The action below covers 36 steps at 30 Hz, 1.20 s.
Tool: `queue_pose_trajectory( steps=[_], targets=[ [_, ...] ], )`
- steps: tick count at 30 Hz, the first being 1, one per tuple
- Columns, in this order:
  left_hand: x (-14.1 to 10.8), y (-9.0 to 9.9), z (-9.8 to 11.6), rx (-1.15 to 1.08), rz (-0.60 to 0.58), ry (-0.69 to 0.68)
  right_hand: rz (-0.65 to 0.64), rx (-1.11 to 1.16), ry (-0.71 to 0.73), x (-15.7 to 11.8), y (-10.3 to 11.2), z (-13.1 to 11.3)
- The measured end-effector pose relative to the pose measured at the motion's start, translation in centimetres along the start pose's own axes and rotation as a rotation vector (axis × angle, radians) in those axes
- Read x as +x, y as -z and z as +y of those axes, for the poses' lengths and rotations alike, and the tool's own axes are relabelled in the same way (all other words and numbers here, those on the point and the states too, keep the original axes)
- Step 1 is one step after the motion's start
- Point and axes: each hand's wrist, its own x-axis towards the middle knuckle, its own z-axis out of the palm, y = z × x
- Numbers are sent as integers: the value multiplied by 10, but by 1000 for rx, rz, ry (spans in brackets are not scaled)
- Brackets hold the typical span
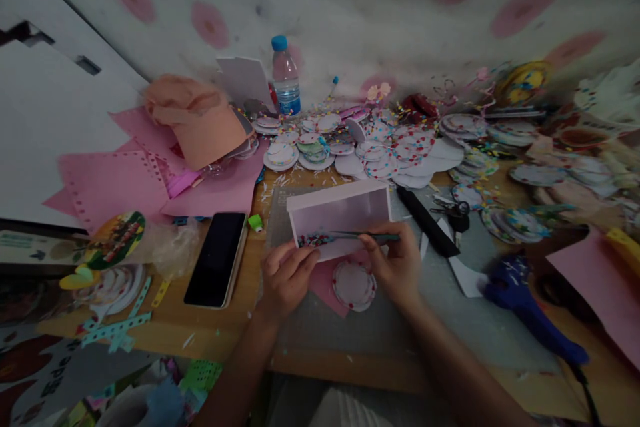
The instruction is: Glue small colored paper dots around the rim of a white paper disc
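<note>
The left hand (285, 277) is gripping the box (338, 196) at its near left corner, while the right hand (395, 260) is pinching the tweezers (347, 235), their tips resting among the beads (315, 240) inside. Just before the box, the disc (354, 285) is lying partly over pink paper (327, 288), its rim already bearing red dots (373, 287); whether any are lacking, I cannot tell. Behind, piled discs (377, 148) are showing beaded edges, seemingly finished.

The box (340, 197) looks smooth, matt card — phone (216, 260) glossy, bottle (286, 77) clear plastic, hat (203, 130) cloth, table (233, 327) wood.
</note>
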Motion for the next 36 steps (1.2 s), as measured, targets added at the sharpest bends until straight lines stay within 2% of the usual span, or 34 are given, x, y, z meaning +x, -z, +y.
queue_pose_trajectory(
  steps=[5,8,13,20,24,28,36],
  targets=[
    [1,1,0,9,9,-2,59,84,-85,3,2,2],
    [1,0,0,16,7,1,34,102,-116,3,4,5],
    [0,0,0,15,9,0,-1,51,-64,3,6,6],
    [-3,-1,-2,14,-9,-2,-34,78,-73,3,6,4],
    [-3,-1,-1,29,-14,3,-107,33,-74,3,6,1],
    [-4,-1,-1,27,-28,-2,-182,-36,1,3,7,-1],
    [-7,0,-1,34,-39,-21,-231,-149,142,2,4,3]
  ],
)
